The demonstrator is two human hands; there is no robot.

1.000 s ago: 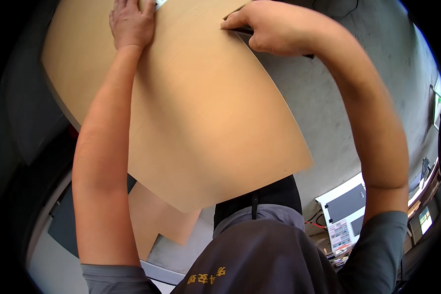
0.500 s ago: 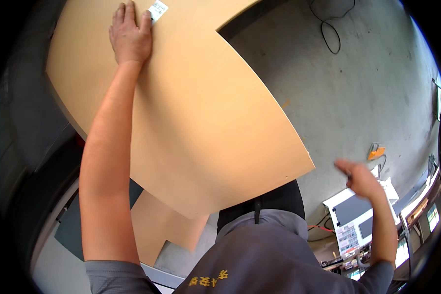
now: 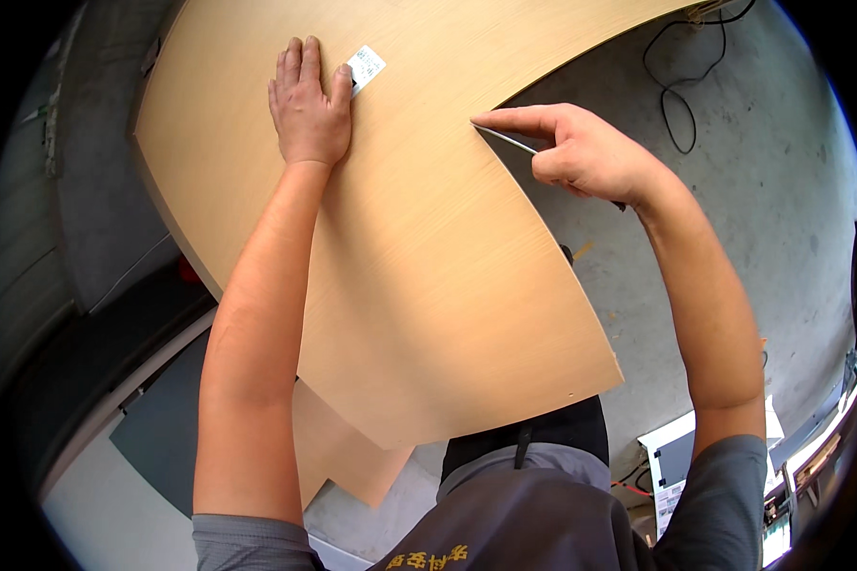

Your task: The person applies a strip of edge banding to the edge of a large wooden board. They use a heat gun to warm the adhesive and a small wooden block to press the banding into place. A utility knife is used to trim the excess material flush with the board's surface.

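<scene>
1. Currently, in the head view, rests the left hand (image 3: 311,114) flat on the pale wooden panel (image 3: 428,266), with fingers nearly straight, thumb apart, gripping nothing.
2. Has the thumb of that hand at the edge of a white label (image 3: 368,66) on the panel's face.
3. Closes the right hand (image 3: 590,152) around a slim tool (image 3: 508,140), with index finger stretched to the panel's inner corner and thumb bent in; cannot tell how the remaining fingers close beneath.
4. Has the panel spread before the torso, with its near edge over dark trousers (image 3: 543,428).
5. Shows, right of the panel, a black cable (image 3: 692,133) on grey floor (image 3: 647,285); shows brown sheets (image 3: 376,471) below its lower-left edge.
</scene>
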